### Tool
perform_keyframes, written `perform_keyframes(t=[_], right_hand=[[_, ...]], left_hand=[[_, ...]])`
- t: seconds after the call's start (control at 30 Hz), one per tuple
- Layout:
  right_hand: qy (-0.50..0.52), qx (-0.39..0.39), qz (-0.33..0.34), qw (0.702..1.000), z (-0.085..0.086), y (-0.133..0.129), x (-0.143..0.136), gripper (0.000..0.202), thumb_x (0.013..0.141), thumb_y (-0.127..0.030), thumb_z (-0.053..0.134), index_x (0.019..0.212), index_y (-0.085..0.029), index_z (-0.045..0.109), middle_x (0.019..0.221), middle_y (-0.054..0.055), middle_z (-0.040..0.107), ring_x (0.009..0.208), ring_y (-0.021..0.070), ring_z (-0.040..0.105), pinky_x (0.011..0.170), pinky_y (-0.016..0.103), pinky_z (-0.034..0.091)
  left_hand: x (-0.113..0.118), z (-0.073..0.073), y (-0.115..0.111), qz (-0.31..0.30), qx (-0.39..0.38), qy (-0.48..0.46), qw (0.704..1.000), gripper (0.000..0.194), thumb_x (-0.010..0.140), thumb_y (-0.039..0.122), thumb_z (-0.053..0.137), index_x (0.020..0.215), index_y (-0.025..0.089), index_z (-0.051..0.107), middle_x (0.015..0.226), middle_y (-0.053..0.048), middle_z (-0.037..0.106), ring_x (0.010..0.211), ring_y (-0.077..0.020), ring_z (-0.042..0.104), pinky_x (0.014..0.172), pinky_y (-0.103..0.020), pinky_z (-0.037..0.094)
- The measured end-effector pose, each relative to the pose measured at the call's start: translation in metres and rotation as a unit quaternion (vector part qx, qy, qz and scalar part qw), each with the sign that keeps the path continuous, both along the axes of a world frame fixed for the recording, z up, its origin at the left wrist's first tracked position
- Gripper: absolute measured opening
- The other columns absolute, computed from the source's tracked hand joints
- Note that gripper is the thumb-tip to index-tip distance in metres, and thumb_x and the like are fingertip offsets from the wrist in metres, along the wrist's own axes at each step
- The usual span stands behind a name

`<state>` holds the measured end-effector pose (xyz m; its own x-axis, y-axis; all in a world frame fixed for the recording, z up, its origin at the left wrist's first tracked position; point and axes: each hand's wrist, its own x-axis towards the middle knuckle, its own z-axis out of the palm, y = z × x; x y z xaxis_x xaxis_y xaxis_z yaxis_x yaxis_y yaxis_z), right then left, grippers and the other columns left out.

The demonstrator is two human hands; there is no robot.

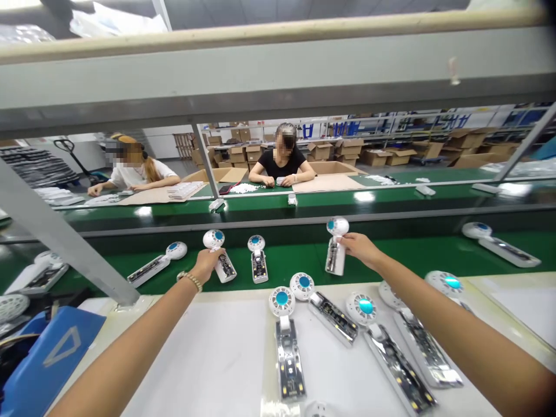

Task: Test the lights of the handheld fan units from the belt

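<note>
My left hand (205,265), with a beaded bracelet at the wrist, is closed around the neck of a white round-headed device (226,267) over the green conveyor belt. This device has a blue disc in its head and a bare circuit board in its handle. Farther right, my right hand (361,249) grips a second device of the same kind (333,259) just below its head, the handle pointing down. Between the two hands another such device (259,266) lies on the belt. Several more, like this one (290,359), lie face up on the white worktop nearer to me.
A grey metal shelf beam (278,81) crosses above, with a slanted post (65,231) on the left. Beside the post stands a blue bin (52,353). Across the green belt (391,243), two people sit handling small white parts. Cardboard boxes (347,150) are stacked behind.
</note>
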<state>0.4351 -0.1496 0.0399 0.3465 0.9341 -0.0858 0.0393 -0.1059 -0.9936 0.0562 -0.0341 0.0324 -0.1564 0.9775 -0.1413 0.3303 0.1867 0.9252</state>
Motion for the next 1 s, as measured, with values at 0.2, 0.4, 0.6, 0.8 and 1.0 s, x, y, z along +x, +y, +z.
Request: perform_keyframes(t=[0.2,0.4,0.6,0.8,1.0], right_hand=[[-0.136,-0.016,-0.010,0.991,-0.017,-0.036,0.026,0.016,0.063,-0.018,0.068,0.076,-0.014,0.060,0.065,0.004,0.064,0.063,0.0193,0.060,0.060,0.031,0.048],[-0.294,-0.104,0.087,0.946,-0.021,-0.130,0.015,0.020,0.066,-0.035,0.066,0.075,-0.017,0.068,0.071,0.008,0.068,0.066,0.0268,0.061,0.060,0.035,0.044],[-0.355,-0.151,0.057,0.921,-0.035,-0.194,-0.005,0.050,0.072,-0.044,0.057,0.114,-0.015,0.058,0.097,0.014,0.068,0.086,0.0331,0.062,0.074,0.042,0.047],[-0.338,-0.118,0.025,0.933,-0.060,-0.237,-0.018,0.053,0.075,-0.047,0.052,0.121,-0.021,0.051,0.116,0.012,0.061,0.100,0.0339,0.058,0.084,0.046,0.045],[-0.316,-0.122,-0.084,0.937,-0.066,-0.211,0.025,0.068,0.074,-0.060,0.046,0.123,-0.014,0.040,0.116,0.017,0.057,0.094,0.0319,0.060,0.077,0.042,0.051]], left_hand=[[0.000,-0.003,0.006,0.012,0.120,0.149,0.982,0.041,0.054,0.015,0.065,0.092,0.010,0.049,0.119,-0.023,0.044,0.122,-0.0398,0.030,0.088,-0.043,0.035],[0.037,-0.016,0.001,-0.078,0.057,0.165,0.982,0.034,0.055,0.026,0.076,0.077,0.012,0.053,0.096,-0.014,0.058,0.102,-0.0344,0.051,0.079,-0.037,0.041],[0.054,-0.024,0.003,-0.126,-0.081,0.072,0.986,0.017,0.082,0.027,0.056,0.078,0.011,0.057,0.072,0.000,0.059,0.062,-0.0110,0.057,0.060,-0.027,0.049],[0.036,-0.018,-0.038,-0.173,-0.102,-0.129,0.971,0.020,0.073,0.028,0.065,0.080,0.010,0.059,0.070,-0.008,0.065,0.066,-0.0188,0.064,0.064,-0.031,0.055],[0.002,-0.025,-0.104,-0.148,-0.025,-0.299,0.942,0.036,0.073,0.021,0.063,0.107,0.019,0.053,0.127,-0.010,0.051,0.079,-0.0215,0.065,0.056,-0.034,0.057]])
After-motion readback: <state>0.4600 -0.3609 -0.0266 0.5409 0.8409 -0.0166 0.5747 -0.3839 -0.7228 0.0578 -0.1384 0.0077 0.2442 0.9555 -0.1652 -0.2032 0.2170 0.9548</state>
